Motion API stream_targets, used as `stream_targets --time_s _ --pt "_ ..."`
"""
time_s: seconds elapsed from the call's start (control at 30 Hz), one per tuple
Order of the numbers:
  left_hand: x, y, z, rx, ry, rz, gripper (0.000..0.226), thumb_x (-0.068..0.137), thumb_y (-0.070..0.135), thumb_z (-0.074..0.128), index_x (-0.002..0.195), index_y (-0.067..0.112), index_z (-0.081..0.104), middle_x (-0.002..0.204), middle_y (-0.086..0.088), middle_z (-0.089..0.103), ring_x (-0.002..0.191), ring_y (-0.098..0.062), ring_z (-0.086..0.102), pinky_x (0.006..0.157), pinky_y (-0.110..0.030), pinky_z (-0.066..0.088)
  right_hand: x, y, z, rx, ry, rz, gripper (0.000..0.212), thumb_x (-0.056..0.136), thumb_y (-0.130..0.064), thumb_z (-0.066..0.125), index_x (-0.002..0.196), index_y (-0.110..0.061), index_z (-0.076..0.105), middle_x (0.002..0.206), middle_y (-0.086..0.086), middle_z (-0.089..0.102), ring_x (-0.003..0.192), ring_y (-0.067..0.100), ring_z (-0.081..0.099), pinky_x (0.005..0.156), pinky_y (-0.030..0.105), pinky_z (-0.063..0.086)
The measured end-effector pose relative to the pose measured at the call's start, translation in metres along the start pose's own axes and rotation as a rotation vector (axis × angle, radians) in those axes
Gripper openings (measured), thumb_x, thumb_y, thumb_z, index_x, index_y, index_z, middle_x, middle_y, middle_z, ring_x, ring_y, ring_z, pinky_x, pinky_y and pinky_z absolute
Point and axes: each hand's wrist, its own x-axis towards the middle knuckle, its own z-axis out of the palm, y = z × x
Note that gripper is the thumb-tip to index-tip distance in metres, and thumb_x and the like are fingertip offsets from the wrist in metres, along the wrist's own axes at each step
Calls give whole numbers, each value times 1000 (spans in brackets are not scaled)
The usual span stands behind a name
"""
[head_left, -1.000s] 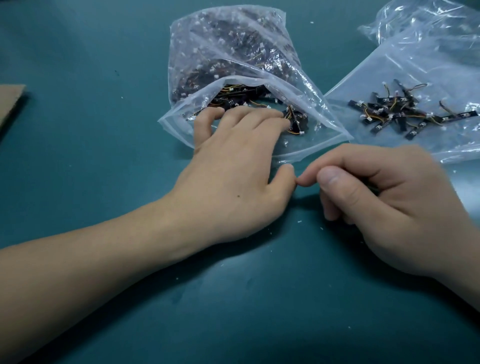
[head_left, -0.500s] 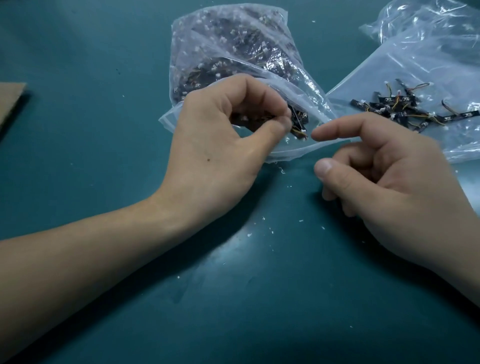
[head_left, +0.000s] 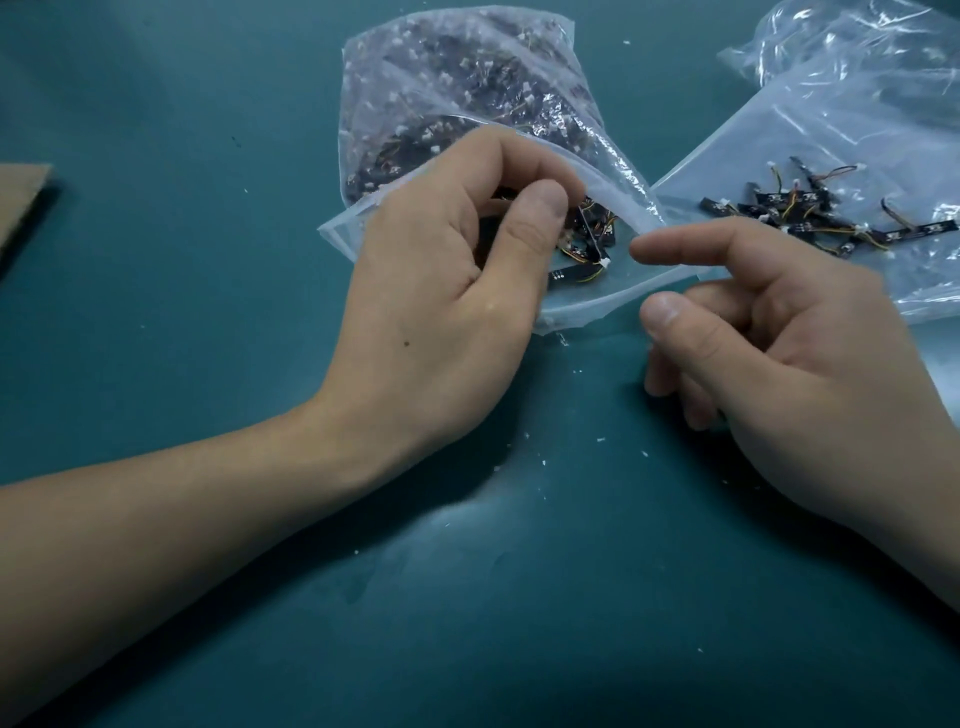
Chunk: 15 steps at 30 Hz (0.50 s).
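A crinkled clear plastic bag (head_left: 467, 67) lies on the smooth, matte teal worktop (head_left: 182, 338), at the centre far side. It bulges with black circuit strips (head_left: 576, 273), which are small, flat and narrow, with thin orange and yellow wires ending in tiny white plugs. Through the cloudy film the mass reads as dark, speckled with white. The bag's mouth gapes toward the person, its lower lip flat on the worktop.

The left hand (head_left: 441, 291) reaches into that mouth. Its fingers are curled over and the thumb is pressed toward them, a narrow grip pinching a few of the strips. Most of what it pinches is hidden in the hollow of the hand. More strips lie loose in the mouth, just beside the thumb tip.

The right hand (head_left: 779, 364) hovers at the bag's right corner, its grip wide and holding nothing. The forefinger is stretched out toward the opening, the thumb is straight below it, and the other fingers are loosely bent. Whether the fingertip touches the film cannot be told.

To the right lies a second clear bag (head_left: 841, 119), flatter and glossy, with another crumpled behind it. A small heap of the same strips (head_left: 779, 200) lies on or in it. White flecks (head_left: 600, 440) dot the worktop between the wrists. A brown cardboard corner (head_left: 21, 202) shows at the left edge.
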Motion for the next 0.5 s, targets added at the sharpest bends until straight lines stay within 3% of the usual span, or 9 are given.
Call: stream_targets --time_s 0.1,0.2,0.27,0.37,0.5 --pt "-5 4 -1 34 -234 67 14 103 5 50 112 12 59 65 30 52 58 6 51 60 -8 34 1 -1 -1 50 -7 -9 28 97 -46 54 102 -22 68 67 2 69 44 17 56 46 20 43" --pt "-9 6 0 148 -404 109 25 103 8 48 128 12 50 63 22 49 59 2 49 61 -13 34 1 -1 -3 -44 -93 -65 27 100 -41 51 86 -21 63 66 -5 68 50 17 58 50 24 44" --pt "-8 7 -1 180 -401 136 28 104 11 46 131 14 47 61 14 46 57 -6 47 59 -21 34 1 -1 -4 -75 -163 -75 21 100 -41 51 91 -26 62 68 -9 68 57 17 61 56 26 46" --pt "-8 9 -2 143 -417 134 28 104 12 45 132 12 47 61 21 48 58 0 49 60 -16 36 1 -1 -3 -89 -224 -69 15 99 -42 52 100 -31 61 74 -7 71 63 12 64 60 16 44" --pt "-7 9 -2 121 -412 97 26 102 17 52 127 12 51 70 9 58 63 -9 53 62 -21 40 1 0 -1 -60 -137 -88 20 100 -39 52 90 -26 62 67 -7 69 53 11 60 55 14 42"
